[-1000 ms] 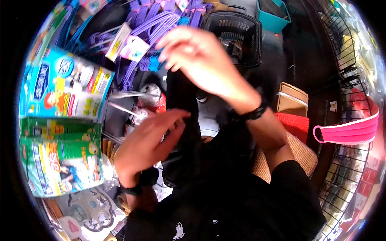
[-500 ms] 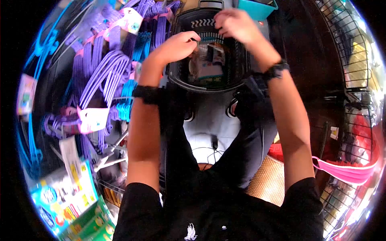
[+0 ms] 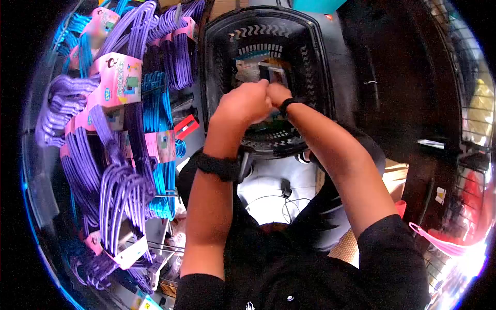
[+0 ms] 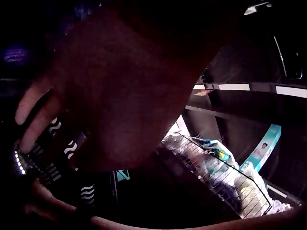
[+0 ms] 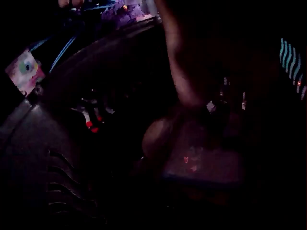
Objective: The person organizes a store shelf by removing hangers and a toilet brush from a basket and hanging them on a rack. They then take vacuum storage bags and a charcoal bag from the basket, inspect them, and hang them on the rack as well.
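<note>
In the head view, my left hand [image 3: 242, 106] and my right hand [image 3: 279, 95] meet over the black basket [image 3: 217, 54], their fingertips close together or touching. Several packages [image 3: 250, 71] lie inside the basket just beyond them. The fingers of both look bent, but whether they pinch anything is hidden. In the dark left wrist view the left hand [image 4: 120, 100] hangs over the basket's slotted wall. A dim, flat package [image 5: 206, 165] shows beside the right hand [image 5: 180, 81] in the right wrist view; contact between them cannot be made out.
Purple hangers [image 3: 85, 170] and blue hangers [image 3: 157, 111] with pink labels hang at the left. A teal container [image 3: 318, 5] stands behind the basket. Wire shelving [image 3: 473, 88] lines the right side, with a pink mask [image 3: 439, 243] hanging low. A cable [image 3: 287, 194] lies on the floor.
Both hands have come down and together over the basket; half a second ago they were apart near its rim. The head view has shifted, so basket and hangers appear larger.
</note>
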The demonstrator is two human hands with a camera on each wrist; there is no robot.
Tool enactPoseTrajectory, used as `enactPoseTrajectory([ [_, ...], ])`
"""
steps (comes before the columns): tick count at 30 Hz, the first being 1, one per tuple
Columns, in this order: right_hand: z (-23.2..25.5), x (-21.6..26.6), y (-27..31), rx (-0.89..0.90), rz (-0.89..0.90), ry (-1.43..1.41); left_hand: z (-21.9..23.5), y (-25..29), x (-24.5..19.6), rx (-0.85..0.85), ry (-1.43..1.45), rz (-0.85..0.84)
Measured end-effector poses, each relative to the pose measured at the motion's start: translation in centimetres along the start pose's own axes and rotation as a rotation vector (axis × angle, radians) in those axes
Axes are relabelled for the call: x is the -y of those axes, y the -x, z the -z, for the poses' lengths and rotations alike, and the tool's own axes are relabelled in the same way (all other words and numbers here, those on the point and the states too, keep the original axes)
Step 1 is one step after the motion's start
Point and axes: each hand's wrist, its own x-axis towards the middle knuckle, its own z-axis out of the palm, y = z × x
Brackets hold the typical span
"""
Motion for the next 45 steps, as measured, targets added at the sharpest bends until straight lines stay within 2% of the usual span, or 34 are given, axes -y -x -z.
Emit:
enactPoseTrajectory([
  [1, -1.0, 0.1, -0.7, -0.024, 0.078, 0.012, 0.3, 0.0, -0.2, 0.017, 0.013, 0.023],
  [2, -3.3, -0.5, -2.3, -0.099, 0.128, -0.113, 0.6, 0.1, -0.5, 0.034, 0.026, 0.046],
  [3, -5.5, -1.2, -3.7, -0.101, 0.146, -0.151, 0.8, 0.3, -0.9, 0.052, 0.039, 0.069],
  [10, -6.2, 1.0, -5.7, 0.131, 0.128, 0.021, 1.0, 0.5, -1.6, -0.03, 0.043, 0.065],
  [13, -4.5, 1.2, -5.8, 0.173, 0.116, 0.081, 0.8, 0.9, -1.4, -0.022, 0.023, 0.071],
  [16, -0.6, 1.3, -5.6, 0.157, 0.11, 0.167, 1.2, 2.1, -1.7, -0.002, -0.021, 0.092],
  [18, 1.8, 0.7, -5.1, 0.062, 0.128, 0.254, 1.0, 3.1, -2.3, -0.016, -0.029, 0.082],
  [19, 1.7, -0.4, -5.3, -0.092, 0.194, 0.333, 0.3, 3.5, -2.4, -0.033, -0.023, 0.06],
  [21, 6.3, 0.1, -2.7, -0.129, 0.149, 0.214, -0.4, 4.3, -2.9, -0.051, -0.019, 0.047],
  [23, 7.3, -2.9, -5.5, -0.081, 0.222, 0.144, -1.0, 5.5, -3.6, -0.043, -0.028, 0.067],
  [24, 9.7, -2.5, -3.4, -0.149, 0.325, 0.085, -1.0, 6.2, -3.9, -0.037, -0.027, 0.077],
  [25, 11.2, -2.2, -1.6, -0.234, 0.352, 0.015, -1.0, 6.8, -4.1, -0.033, -0.025, 0.089],
  [27, 14.6, -0.4, 3.7, -0.267, 0.307, -0.258, -0.9, 8.1, -4.5, -0.016, -0.019, 0.141],
  [28, 16.2, 0.4, 6.4, -0.224, 0.285, -0.326, -1.0, 8.6, -4.6, -0.003, -0.015, 0.182],
  [31, 18.6, 0.7, 12.7, -0.363, 0.514, -0.524, -1.5, 9.8, -3.7, -0.032, 0.022, 0.313],
  [32, 19.6, 1.7, 15.7, -0.378, 0.643, -0.675, -2.1, 9.9, -2.9, -0.05, 0.041, 0.358],
  [33, 20.8, 2.8, 19.1, -0.389, 0.77, -0.826, -3.7, 9.2, -0.9, -0.096, 0.02, 0.313],
  [34, 21.7, 3.6, 22.0, -0.415, 0.728, -0.84, -5.7, 8.1, 1.7, -0.141, -0.001, 0.269],
  [36, 22.9, 4.9, 26.5, -0.471, 0.687, -0.882, -5.8, 9.2, 1.8, -0.219, 0.281, 0.218],
  [37, 22.9, 5.1, 27.8, -0.443, 0.691, -1.025, -4.0, 11.7, -0.3, -0.25, 0.584, 0.204],
  [38, 23.0, 5.5, 29.0, -0.442, 0.729, -1.051, -2.9, 13.6, -2.0, -0.281, 0.888, 0.185],
  [41, 23.1, 7.0, 31.8, -0.413, 0.809, -1.1, -2.8, 16.3, -4.6, -0.368, 1.482, -0.033],
  [42, 23.2, 7.7, 32.8, -0.397, 0.835, -1.106, -2.6, 17.7, -5.7, -0.419, 1.647, -0.09],
  [45, 23.2, 8.7, 35.6, -0.397, 0.856, -1.018, -3.1, 19.0, -6.1, -0.61, 1.819, -0.431],
])
